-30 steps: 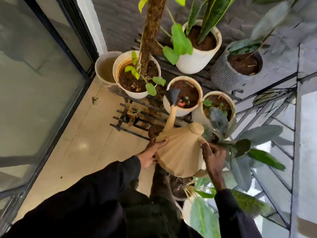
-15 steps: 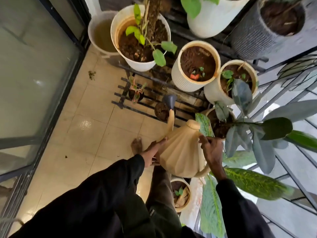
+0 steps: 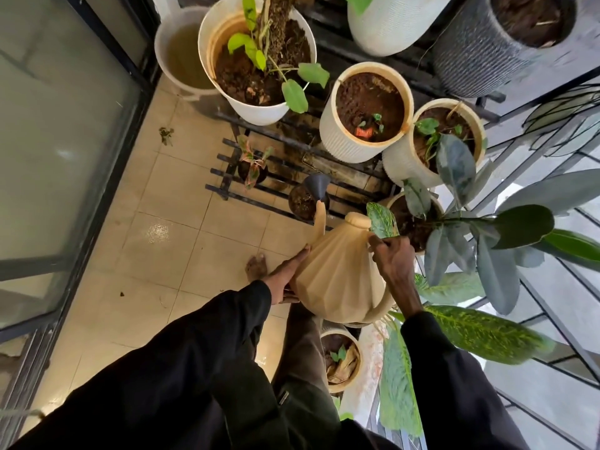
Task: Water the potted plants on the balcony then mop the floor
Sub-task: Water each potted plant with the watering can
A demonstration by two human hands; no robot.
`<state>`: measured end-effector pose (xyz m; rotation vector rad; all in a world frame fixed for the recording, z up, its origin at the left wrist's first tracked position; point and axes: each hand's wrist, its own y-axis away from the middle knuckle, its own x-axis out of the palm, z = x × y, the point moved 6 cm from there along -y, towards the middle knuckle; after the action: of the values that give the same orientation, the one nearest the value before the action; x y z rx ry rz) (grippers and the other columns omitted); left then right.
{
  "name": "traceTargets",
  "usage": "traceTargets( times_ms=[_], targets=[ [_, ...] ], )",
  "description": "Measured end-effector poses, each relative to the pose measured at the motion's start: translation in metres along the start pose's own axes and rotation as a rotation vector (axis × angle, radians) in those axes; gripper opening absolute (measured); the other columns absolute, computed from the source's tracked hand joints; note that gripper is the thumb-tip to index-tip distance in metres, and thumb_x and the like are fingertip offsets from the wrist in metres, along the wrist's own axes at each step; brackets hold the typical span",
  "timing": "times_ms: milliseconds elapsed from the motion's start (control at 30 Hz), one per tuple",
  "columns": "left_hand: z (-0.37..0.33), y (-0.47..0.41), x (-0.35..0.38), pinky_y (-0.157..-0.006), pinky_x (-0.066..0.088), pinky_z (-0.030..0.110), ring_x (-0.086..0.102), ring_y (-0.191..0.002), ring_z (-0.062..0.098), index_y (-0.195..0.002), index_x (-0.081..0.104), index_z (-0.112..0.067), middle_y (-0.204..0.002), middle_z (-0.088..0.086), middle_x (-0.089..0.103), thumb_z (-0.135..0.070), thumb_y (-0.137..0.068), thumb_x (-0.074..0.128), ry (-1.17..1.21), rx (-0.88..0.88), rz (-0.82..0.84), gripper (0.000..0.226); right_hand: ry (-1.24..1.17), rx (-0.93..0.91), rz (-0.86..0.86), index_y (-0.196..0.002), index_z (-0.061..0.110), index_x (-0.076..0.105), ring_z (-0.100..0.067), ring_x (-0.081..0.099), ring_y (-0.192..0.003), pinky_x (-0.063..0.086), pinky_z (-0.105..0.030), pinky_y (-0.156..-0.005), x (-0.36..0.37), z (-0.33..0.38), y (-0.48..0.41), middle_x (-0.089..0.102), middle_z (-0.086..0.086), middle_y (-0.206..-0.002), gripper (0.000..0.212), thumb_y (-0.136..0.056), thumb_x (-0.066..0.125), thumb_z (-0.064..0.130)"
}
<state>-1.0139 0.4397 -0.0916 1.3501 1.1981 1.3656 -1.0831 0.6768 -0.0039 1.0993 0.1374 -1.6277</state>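
- Far to the left of the left hand (image 3: 285,277): a glass door (image 3: 65,141) and the tiled floor (image 3: 156,254). The floor carries scattered leaf litter and one glossy patch. We see no mop, so we judge the mopping not yet begun.
- Beyond the left hand and to its left: a white bucket (image 3: 181,56) of murky water touches a large white pot (image 3: 256,110) holding a climbing plant, at the back of a black metal rack (image 3: 227,177).
- Just beyond the left fingertips: a pink-leaved pot (image 3: 253,167) and, nearer the hand, a small dark pot (image 3: 300,206), both on the rack's lower slats.
- Left hand: the fingers lie straight and together, pressed flat on the can's left flank. It steadies the can and grasps nothing.
- Between the two hands: the beige, faceted watering can (image 3: 341,280) is tilted forward, and its grey rose (image 3: 317,185) sits directly over the small dark pot. We cannot make out a stream.
- Right hand (image 3: 393,261): the fingers curl round the top of the can's handle and carry its weight.
- Beyond the right hand: a ribbed white pot (image 3: 344,141) and a cream pot (image 3: 402,167), both with dark soil. We cannot tell whether they have been watered.
- To the right of the right hand: a rubber plant (image 3: 487,241), its pot partly hidden behind the can's lid.
- Progress, as we judge it: watering is under way at the small dark pot. Any pots not yet reached and the whole floor remain.
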Motion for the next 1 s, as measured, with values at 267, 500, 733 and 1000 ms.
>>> traceTargets(
  times_ms=[267,500,733,1000],
  targets=[
    [0.003,0.004,0.002,-0.074,0.059,0.043,0.059,-0.113,0.035,-0.144,0.040,-0.023,-0.131,0.016,0.056,-0.085,-0.048,0.078,0.022,-0.016,0.020,0.120,-0.059,0.072,0.002,-0.078,-0.009,0.072,-0.024,0.047,-0.050,0.042,-0.036,-0.051,-0.003,-0.003,-0.001,0.069,-0.033,-0.074,0.060,-0.083,0.063,0.050],
    [0.007,0.006,0.008,-0.086,0.059,0.047,0.058,-0.114,0.035,-0.143,0.040,-0.022,-0.130,0.016,0.056,-0.083,-0.050,0.078,0.009,0.003,0.034,0.117,-0.093,0.062,0.026,-0.082,-0.010,0.069,-0.023,0.047,-0.053,0.042,-0.036,-0.051,-0.011,-0.006,0.004,0.068,-0.034,-0.076,0.066,-0.082,0.062,0.056],
    [0.009,0.011,0.008,-0.084,0.060,0.046,0.060,-0.111,0.034,-0.142,0.043,-0.022,-0.127,0.014,0.058,-0.090,-0.035,0.078,-0.025,0.006,0.016,0.131,-0.143,0.035,0.025,-0.083,-0.011,0.068,-0.026,0.050,-0.055,0.043,-0.037,-0.052,-0.020,-0.002,0.018,0.066,-0.035,-0.074,0.066,-0.083,0.062,0.055],
    [0.012,0.024,0.004,-0.101,0.053,0.052,0.055,-0.120,0.037,-0.143,0.038,-0.018,-0.133,0.018,0.054,-0.074,-0.062,0.080,-0.003,0.002,0.014,0.107,-0.179,-0.001,0.002,-0.078,-0.014,0.067,-0.024,0.047,-0.051,0.040,-0.031,-0.049,-0.025,-0.005,0.039,0.065,-0.036,-0.072,0.068,-0.086,0.062,0.054]
  ],
)
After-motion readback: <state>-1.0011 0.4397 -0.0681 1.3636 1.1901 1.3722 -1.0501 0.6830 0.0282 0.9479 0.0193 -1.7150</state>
